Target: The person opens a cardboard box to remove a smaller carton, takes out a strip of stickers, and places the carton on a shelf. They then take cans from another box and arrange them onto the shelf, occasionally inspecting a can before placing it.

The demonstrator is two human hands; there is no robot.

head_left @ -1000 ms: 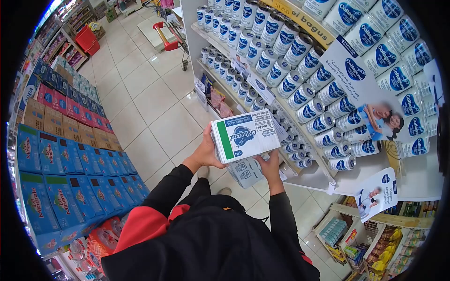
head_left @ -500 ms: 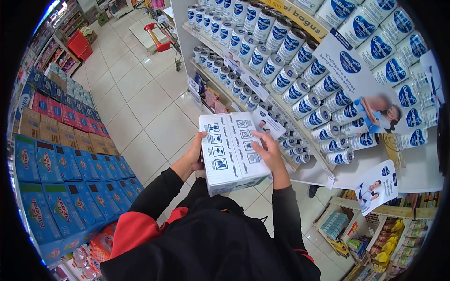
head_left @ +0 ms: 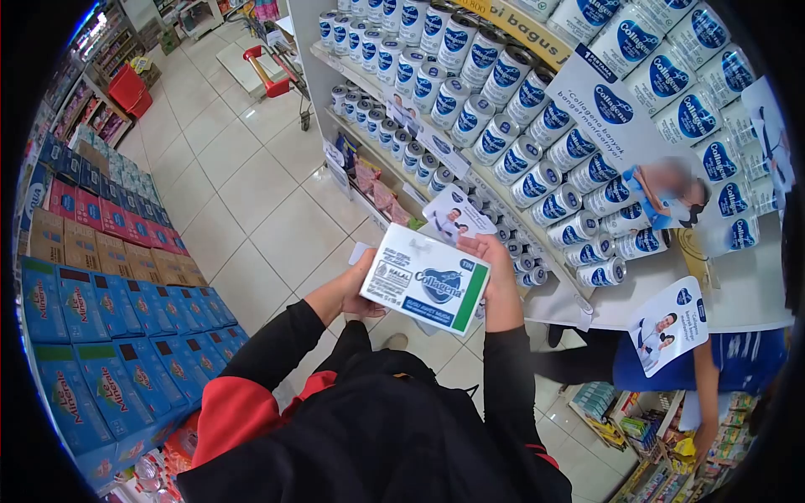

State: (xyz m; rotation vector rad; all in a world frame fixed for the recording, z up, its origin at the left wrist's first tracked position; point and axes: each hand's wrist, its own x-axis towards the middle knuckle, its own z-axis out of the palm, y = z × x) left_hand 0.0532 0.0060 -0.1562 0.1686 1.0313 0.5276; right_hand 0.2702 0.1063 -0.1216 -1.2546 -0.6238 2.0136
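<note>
A white carton [head_left: 426,281] with a blue Collagena label and a green edge is held up in front of my body, its printed side facing me. My left hand [head_left: 348,283] grips its left end, the fingers partly hidden behind it. At the upper right corner, my right hand [head_left: 496,272] is wrapped round the other end. Just beyond the carton, the display shelf [head_left: 503,201] carries rows of white and blue Collagena cans [head_left: 517,158]. A small promotional card [head_left: 457,216] sticks out from the shelf right behind the carton.
Blue Le Minerale cartons [head_left: 71,386] are stacked along the left. A red basket [head_left: 130,90] and a cart [head_left: 272,71] stand farther off on the tiled floor [head_left: 243,184]. At lower right, another person's arm [head_left: 707,394] reaches down beside a snack rack [head_left: 625,419].
The carton has been tilted and turned, so the labelled side now faces me instead of the face with handling symbols. A person in blue has come into view at right.
</note>
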